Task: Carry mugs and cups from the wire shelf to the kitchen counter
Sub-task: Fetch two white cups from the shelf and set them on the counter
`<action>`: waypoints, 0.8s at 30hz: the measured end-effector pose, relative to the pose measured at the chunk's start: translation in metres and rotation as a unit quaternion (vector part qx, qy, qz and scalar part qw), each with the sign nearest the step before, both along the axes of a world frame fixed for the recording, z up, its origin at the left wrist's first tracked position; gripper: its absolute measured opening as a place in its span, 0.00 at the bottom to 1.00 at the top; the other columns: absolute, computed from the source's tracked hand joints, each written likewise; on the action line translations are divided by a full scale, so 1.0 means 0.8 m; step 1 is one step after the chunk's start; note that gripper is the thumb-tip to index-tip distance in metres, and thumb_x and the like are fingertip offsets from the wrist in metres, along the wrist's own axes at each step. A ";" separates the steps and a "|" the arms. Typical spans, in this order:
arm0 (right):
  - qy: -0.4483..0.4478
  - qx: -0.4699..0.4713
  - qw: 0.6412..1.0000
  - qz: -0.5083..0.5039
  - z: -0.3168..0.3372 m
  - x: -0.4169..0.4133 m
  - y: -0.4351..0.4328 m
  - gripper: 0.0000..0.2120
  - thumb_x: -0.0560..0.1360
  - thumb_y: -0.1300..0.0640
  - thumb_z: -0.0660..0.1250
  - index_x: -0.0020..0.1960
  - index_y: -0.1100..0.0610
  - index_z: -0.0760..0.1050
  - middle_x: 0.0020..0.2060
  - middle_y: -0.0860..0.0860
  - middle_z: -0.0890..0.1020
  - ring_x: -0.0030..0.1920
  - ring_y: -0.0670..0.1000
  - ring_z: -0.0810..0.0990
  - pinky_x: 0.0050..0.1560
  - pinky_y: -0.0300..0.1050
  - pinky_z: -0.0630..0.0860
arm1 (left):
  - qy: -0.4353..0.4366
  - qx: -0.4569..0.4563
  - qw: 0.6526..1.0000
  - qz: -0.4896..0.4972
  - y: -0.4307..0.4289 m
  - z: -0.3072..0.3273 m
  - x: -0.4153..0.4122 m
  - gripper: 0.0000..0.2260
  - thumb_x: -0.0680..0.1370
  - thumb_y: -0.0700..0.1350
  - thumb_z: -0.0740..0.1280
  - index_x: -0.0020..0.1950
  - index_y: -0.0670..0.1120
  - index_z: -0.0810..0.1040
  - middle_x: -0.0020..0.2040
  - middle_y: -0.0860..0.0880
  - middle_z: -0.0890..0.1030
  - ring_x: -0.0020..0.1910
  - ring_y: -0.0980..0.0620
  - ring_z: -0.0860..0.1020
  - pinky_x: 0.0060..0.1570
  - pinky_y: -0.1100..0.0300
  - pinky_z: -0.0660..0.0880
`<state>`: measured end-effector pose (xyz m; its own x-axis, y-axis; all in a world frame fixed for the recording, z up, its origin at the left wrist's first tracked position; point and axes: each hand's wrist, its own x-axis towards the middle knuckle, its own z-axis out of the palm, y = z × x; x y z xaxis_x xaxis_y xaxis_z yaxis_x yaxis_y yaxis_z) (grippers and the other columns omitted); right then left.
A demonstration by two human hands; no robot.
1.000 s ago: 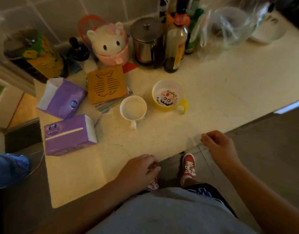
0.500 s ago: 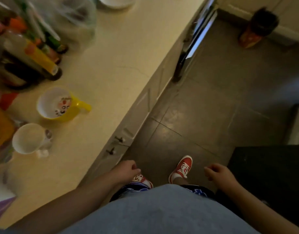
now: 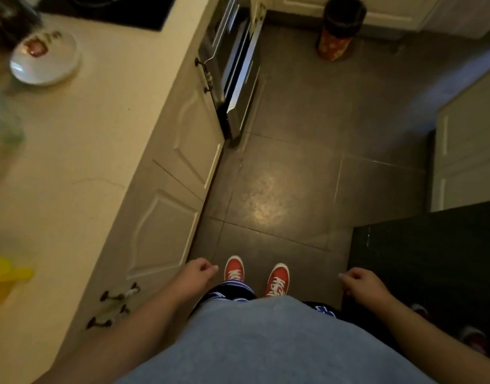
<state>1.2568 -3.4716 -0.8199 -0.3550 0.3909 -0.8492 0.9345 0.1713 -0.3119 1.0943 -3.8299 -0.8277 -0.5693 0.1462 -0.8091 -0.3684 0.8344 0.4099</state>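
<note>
At the far left edge, a yellow mug (image 3: 1, 278) sits on the kitchen counter (image 3: 80, 151), only partly in frame and blurred. Further back on the same pale surface lies a white dish (image 3: 44, 60) with a red mark inside it. The counter's cabinet doors (image 3: 180, 151) run down its front, with dark handles (image 3: 119, 293) low in the view.

The left hand (image 3: 196, 275) hangs in front of the cabinet doors, off the counter and well apart from the yellow mug, which lies to its left. Its fingers are curled loosely into the palm and it holds nothing. Just to its right, two red shoes (image 3: 256, 275) stand on the dark tiled floor (image 3: 288, 167), below the grey shirt that fills the bottom of the frame.

The right hand (image 3: 361, 282) hangs over the floor beside a black surface (image 3: 432, 259), fingers likewise curled in and empty, farther still from the mug. At the top right, a dark bin (image 3: 339, 26) stands against the far cabinets.
</note>
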 end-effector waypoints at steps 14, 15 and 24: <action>0.070 -0.014 0.997 -0.040 -0.020 -0.275 0.174 0.12 0.78 0.52 0.66 0.47 0.61 0.78 0.43 0.58 0.83 0.45 0.57 0.82 0.44 0.49 0.78 | -0.048 -0.069 0.995 -0.049 0.099 -0.043 -0.241 0.11 0.79 0.53 0.65 0.44 0.46 0.79 0.40 0.46 0.82 0.40 0.49 0.79 0.41 0.55 0.74; 0.067 -0.011 0.996 -0.054 -0.020 -0.284 0.187 0.12 0.78 0.52 0.66 0.47 0.62 0.78 0.43 0.58 0.83 0.45 0.58 0.82 0.46 0.52 0.79 | -0.043 -0.067 0.994 -0.069 0.117 -0.041 -0.269 0.11 0.79 0.52 0.65 0.43 0.46 0.78 0.40 0.46 0.81 0.39 0.49 0.79 0.42 0.55 0.74; 0.002 0.028 0.974 -0.223 -0.022 -0.282 0.295 0.10 0.76 0.53 0.69 0.43 0.59 0.80 0.39 0.61 0.84 0.35 0.55 0.81 0.34 0.47 0.77 | 0.006 -0.012 0.979 -0.205 0.359 -0.006 -0.477 0.11 0.78 0.54 0.65 0.44 0.46 0.78 0.40 0.45 0.82 0.41 0.47 0.81 0.45 0.51 0.77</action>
